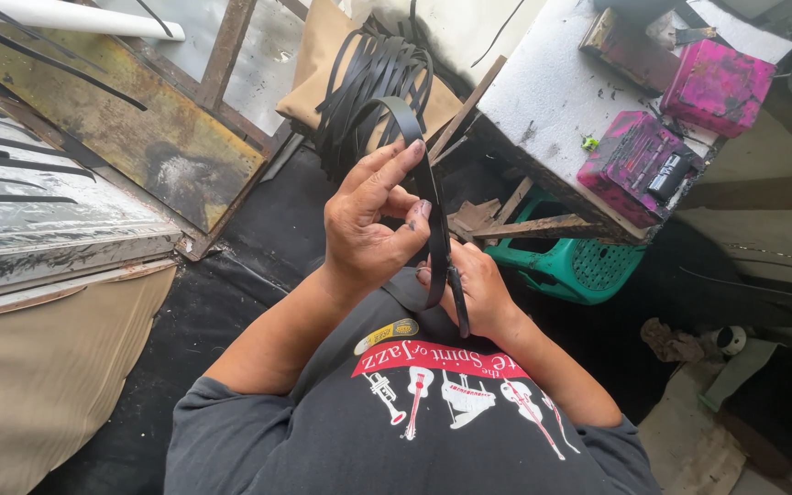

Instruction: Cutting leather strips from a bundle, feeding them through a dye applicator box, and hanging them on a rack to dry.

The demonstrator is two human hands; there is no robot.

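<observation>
Black strap (419, 147) arching between both grips, left hand (368, 229) pinching it (fingertips), right hand (478, 289) clasping its ends

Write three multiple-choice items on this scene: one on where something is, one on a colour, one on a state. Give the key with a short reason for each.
1. Where is the green plastic stool?
A. under the edge of the white worktable
B. on top of the worktable
C. leaning on the rusty metal sheet

2. What colour are the two paint-stained boxes on the worktable?
A. yellow
B. magenta pink
C. white

3. How does the black strap stand in the hands?
A. lying flat on the floor
B. rolled into a tight coil
C. bent into a loop, pinched by the left hand above and gripped by the right hand below

Key: 1 A, the stool shows beneath the table's wooden frame. 2 B, both boxes are pink with dark smears. 3 C, the strap arches over the left fingertips and runs down into the right hand.
</observation>
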